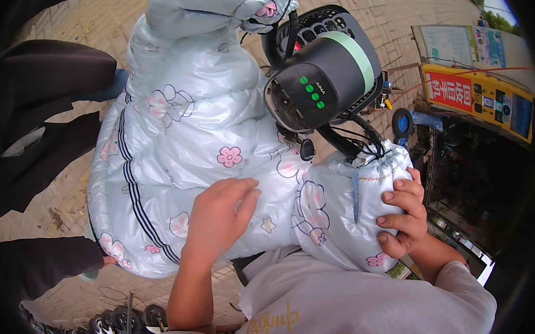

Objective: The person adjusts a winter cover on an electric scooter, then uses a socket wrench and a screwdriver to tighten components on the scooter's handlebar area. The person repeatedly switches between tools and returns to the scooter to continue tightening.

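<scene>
A pale blue quilted scooter windshield cover (174, 148) with pink flowers and dark stripes spreads across the middle, up to the top. Its right handlebar sleeve (338, 218) has a gathered opening, and my right hand (402, 211) is wrapped round that sleeve. My left hand (221, 209), slightly blurred, is over the cover at lower middle, fingers loosely bent with nothing visible in them. Above the sleeve are the scooter's black display (320, 81) with green lights and a mint band, a black basket (347, 21) behind it, a dangling key fob (306, 149) and dark cables (360, 134).
Another person's dark-clothed legs (53, 76) and dark sleeve (53, 266), with a hand at the cover's edge, are at left. A yellow signboard (509, 115), a tire (403, 125) and a dark shopfront stand right. Parked two-wheelers (115, 329) line the lower left. Brick paving (382, 43) surrounds the scooter.
</scene>
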Available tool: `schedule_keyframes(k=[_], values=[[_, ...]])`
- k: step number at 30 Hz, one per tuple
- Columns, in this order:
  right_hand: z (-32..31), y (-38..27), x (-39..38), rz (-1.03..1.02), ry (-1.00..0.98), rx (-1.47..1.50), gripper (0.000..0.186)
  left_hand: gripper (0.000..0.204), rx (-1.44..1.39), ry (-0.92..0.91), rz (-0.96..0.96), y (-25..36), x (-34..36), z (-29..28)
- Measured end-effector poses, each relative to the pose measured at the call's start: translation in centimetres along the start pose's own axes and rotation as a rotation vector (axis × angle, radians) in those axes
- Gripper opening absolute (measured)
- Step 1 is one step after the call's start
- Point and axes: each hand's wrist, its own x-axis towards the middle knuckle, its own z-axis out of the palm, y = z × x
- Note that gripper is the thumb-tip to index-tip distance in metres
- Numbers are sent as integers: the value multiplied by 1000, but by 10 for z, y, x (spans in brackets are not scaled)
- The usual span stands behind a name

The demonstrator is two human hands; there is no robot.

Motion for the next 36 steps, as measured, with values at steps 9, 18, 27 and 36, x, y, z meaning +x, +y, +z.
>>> schedule_keyframes(k=[9, 18, 27, 36], values=[[3, 1, -7, 13, 60, 22, 20, 12, -530, 67, -371, -17, -46, 46], [4, -1, -3, 23, 64, 7, 20, 33, 144, 180, 137, 17, 14, 39], [5, -4, 1, -24, 104, -1, 27, 37, 791, -291, 70, 45, 101, 15], [4, -4, 0, -26, 93, 5, 26, 33, 897, -488, 81, 51, 122, 15]])
